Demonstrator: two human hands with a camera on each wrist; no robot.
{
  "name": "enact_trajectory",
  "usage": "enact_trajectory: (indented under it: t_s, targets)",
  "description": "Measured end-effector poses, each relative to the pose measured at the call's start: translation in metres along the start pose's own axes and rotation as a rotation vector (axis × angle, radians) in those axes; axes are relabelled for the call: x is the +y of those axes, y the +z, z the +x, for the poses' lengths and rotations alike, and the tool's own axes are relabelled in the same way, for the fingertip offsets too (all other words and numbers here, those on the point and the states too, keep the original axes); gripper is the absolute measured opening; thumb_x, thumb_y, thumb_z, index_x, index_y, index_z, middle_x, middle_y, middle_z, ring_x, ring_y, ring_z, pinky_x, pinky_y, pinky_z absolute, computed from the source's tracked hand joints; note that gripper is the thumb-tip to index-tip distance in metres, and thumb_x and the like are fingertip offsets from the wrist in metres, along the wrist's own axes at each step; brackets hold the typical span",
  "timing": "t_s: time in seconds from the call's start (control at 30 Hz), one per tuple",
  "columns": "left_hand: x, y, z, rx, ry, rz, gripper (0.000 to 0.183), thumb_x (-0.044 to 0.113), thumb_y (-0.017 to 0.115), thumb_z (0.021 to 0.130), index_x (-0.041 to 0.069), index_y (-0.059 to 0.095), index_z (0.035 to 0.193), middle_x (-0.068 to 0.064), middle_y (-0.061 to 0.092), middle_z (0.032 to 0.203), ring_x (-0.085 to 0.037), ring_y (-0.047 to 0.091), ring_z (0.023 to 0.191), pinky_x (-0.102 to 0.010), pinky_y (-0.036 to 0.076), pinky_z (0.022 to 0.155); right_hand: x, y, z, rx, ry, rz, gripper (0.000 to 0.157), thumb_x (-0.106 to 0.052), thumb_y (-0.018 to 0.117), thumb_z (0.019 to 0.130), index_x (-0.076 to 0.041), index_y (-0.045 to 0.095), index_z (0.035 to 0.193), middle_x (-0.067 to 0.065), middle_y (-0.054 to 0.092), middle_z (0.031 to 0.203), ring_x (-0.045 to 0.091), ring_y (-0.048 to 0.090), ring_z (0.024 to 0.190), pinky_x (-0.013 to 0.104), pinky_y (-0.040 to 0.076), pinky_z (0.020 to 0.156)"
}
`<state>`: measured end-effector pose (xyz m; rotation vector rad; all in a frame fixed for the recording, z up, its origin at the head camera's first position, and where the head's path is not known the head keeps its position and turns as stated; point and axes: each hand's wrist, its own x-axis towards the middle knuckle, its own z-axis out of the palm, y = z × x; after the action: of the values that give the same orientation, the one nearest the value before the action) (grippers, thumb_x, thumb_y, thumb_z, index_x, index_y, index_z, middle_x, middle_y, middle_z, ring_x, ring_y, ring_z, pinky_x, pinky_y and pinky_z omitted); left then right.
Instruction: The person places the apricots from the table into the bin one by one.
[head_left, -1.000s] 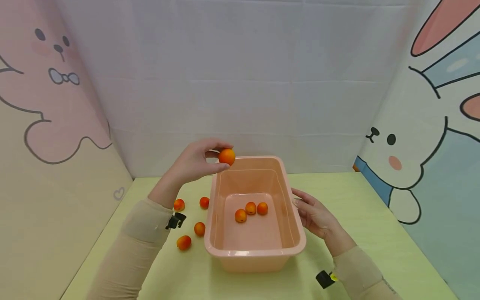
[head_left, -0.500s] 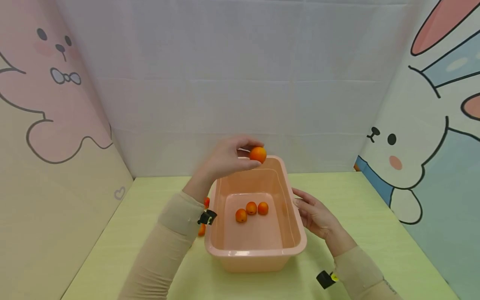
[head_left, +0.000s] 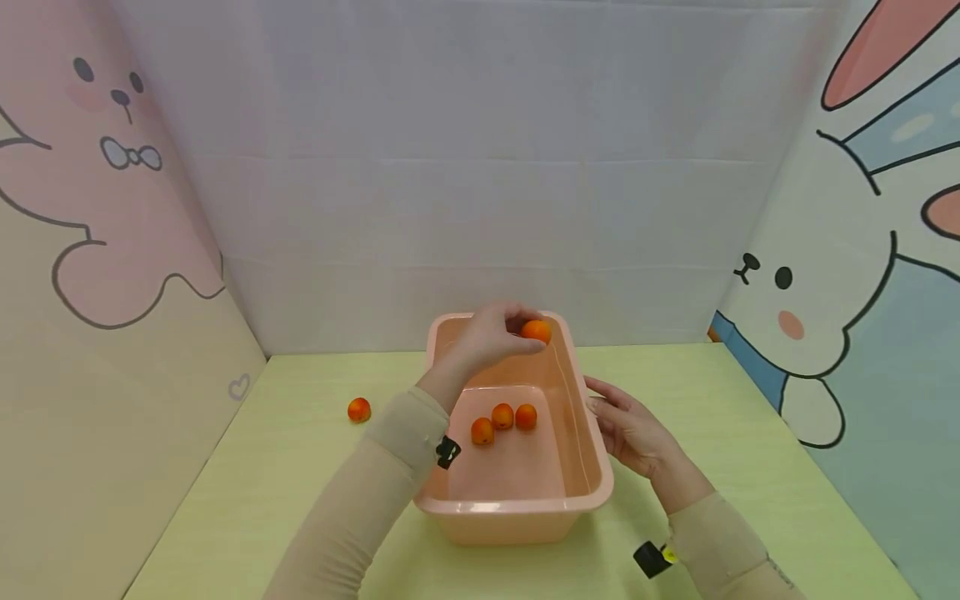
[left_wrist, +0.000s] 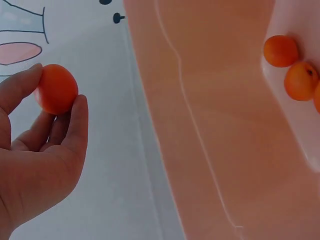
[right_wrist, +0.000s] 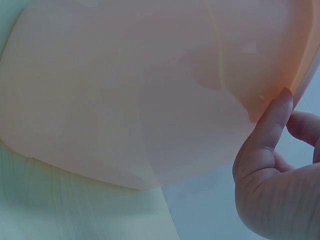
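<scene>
Fruit (head_left: 536, 332) pinched between curled fingers of left hand (head_left: 490, 338), over tub (head_left: 513, 507) at centre frame; right side touched by loosely extended right hand (head_left: 630, 429). Probably mid-placement; next, calls for lowering, then releasing.

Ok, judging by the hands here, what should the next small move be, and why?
Probably ease the left hand down a little and release its orange fruit into the peach bin. In the head view that fruit shows within the bin's rim, three similar fruits lie on its floor, and the right hand touches its right side, perhaps steadying it.
</scene>
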<state>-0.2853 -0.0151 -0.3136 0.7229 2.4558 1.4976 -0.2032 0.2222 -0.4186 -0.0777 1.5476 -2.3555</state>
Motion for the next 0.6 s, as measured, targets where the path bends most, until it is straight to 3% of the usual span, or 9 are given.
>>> enact_trajectory:
  t_s: [0.37, 0.6]
  targets:
    - [-0.033, 0.026, 0.011, -0.003, -0.108, -0.074, 0.037, 0.003, 0.078, 0.084, 0.005, 0.068, 0.119, -0.006, 0.066, 0.112, -0.023, 0.060, 0.101, -0.029, 0.054, 0.088, -0.002, 0.001, 0.000, 0.009, 0.014, -0.012, 0.059, -0.012, 0.048, 0.105, 0.000, 0.017, 0.155, 0.000, 0.067, 0.107, 0.011, 0.069, 0.093, 0.026, 0.057, 0.079]
    - [-0.041, 0.048, 0.005, -0.054, -0.163, -0.017, 0.031, 0.003, 0.078, 0.081, 0.005, 0.069, 0.110, -0.003, 0.065, 0.102, -0.021, 0.058, 0.091, -0.029, 0.054, 0.085, -0.003, 0.002, 0.000, 0.023, 0.028, -0.016, 0.060, -0.012, 0.048, 0.105, -0.001, 0.017, 0.155, 0.000, 0.067, 0.107, 0.012, 0.069, 0.094, 0.028, 0.057, 0.079]
